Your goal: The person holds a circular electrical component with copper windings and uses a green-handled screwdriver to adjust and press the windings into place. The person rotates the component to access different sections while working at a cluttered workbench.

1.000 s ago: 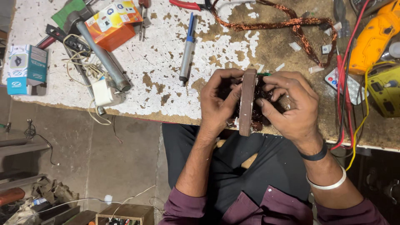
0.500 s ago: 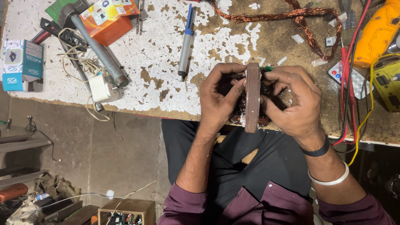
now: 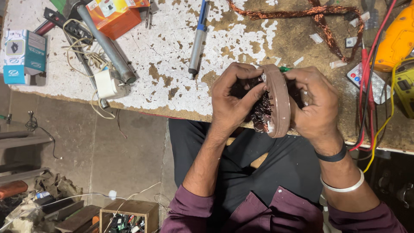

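Both hands hold a round motor winding core point(image 3: 276, 101) on edge at the near lip of the bench point(image 3: 172, 64), above the lap. Its flat brown ring faces sideways, so its axis runs left to right between the palms and the rim points up and toward the person. The left hand point(image 3: 235, 97) is clenched on the left face, thumb pressed into the dark copper windings; the right hand point(image 3: 315, 105) wraps the right face, fingers curled over the top rim. Each grip is equally near, touching the core. The ring looks smooth and hard, the windings fine and bristly. The bench top is chipped white paint over brown. A blue-handled soldering iron point(image 3: 198, 36) lies well apart behind the left hand.
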